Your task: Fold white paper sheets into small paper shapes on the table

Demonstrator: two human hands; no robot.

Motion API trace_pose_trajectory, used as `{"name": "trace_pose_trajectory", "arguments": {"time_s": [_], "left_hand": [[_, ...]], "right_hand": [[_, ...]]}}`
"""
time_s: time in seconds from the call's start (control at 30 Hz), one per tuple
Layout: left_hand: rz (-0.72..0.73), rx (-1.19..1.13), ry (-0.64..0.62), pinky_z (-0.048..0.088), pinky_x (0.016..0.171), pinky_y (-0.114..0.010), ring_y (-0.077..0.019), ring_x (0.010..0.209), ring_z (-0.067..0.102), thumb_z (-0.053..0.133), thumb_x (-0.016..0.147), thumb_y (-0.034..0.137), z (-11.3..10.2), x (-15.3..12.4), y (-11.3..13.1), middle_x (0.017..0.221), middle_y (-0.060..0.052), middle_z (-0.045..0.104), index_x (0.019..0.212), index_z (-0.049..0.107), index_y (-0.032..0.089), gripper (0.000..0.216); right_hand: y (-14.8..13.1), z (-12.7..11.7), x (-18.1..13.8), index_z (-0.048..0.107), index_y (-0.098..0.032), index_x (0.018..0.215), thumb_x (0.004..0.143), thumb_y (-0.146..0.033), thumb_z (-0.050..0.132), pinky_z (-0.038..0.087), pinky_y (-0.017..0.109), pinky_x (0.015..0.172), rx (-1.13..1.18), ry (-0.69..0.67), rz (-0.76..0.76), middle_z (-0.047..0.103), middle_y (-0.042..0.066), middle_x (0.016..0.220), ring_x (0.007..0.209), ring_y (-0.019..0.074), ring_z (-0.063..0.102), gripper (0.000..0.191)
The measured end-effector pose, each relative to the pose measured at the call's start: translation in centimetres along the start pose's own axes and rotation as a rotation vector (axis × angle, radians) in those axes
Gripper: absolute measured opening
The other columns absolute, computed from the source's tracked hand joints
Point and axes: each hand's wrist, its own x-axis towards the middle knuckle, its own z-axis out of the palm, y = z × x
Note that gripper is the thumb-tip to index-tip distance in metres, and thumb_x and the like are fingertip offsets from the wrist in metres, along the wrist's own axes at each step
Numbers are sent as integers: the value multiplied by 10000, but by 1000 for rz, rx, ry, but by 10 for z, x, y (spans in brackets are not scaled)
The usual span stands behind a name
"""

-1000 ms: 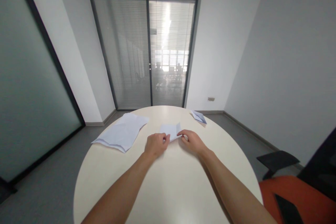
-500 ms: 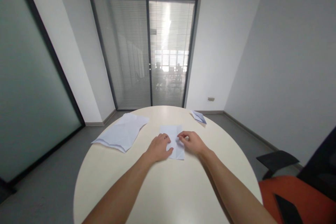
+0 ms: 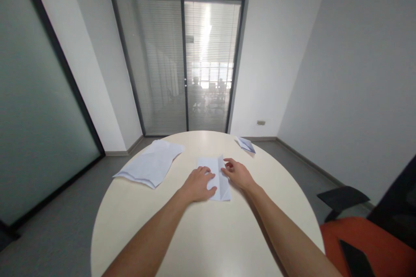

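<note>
A white sheet of paper (image 3: 218, 181) with a lengthwise crease lies on the round cream table (image 3: 208, 233) in front of me. My left hand (image 3: 198, 184) rests flat on its left half, fingers stretched out. My right hand (image 3: 237, 173) touches the sheet's right edge near the far corner, fingers loosely curled and apart, holding nothing.
A loose pile of white sheets (image 3: 149, 165) lies at the table's far left. A small folded paper piece (image 3: 246, 143) sits at the far right edge. An orange chair with black armrest (image 3: 357, 233) stands at the right. Glass doors with blinds (image 3: 182, 60) are ahead.
The paper was folded small between both pinching hands; it has since been opened out flat toward me, and my left hand has come down flat on it.
</note>
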Motion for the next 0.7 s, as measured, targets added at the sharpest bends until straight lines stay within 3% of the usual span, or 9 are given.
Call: {"name": "trace_pose_trajectory", "arguments": {"time_s": [0.13,0.27,0.4,0.53,0.7], "left_hand": [[32,-57,-7,375,1123,-428,-297,1313,481,629,831,408,0,0,1,1417,-127,541,1159,612,180,400],[86,-119,-19,440,1026,-403,-276,1166,562,635,823,364,-7,0,7,1221,-99,626,1083,572,202,312],[147,-163,-36,447,995,-403,-268,1105,557,661,811,360,-12,0,11,1145,-80,606,1054,558,220,299],[172,-202,-47,446,993,-406,-269,1110,543,675,808,375,-11,-1,9,1154,-80,583,1077,559,226,328],[203,-221,-30,454,985,-397,-266,1106,541,703,788,379,-6,0,5,1152,-72,581,1081,567,226,357]], "right_hand": [[2,3,-1,493,-167,1404,862,-415,640,465,387,954,-64,38,-14,700,127,1200,1117,275,629,614],[2,6,-3,415,-118,1466,858,-410,642,448,419,1016,-24,-20,-72,675,167,1242,1156,287,616,712],[1,10,-3,368,-82,1489,828,-369,670,446,433,1030,38,-47,-113,639,214,1273,1179,296,611,782],[2,14,-1,284,-149,1535,780,-292,711,463,449,1011,153,-52,-92,637,179,1263,1136,282,633,879],[7,18,2,304,-247,1516,774,-180,668,515,400,952,411,-64,-147,629,106,1244,1052,213,658,830]]}}
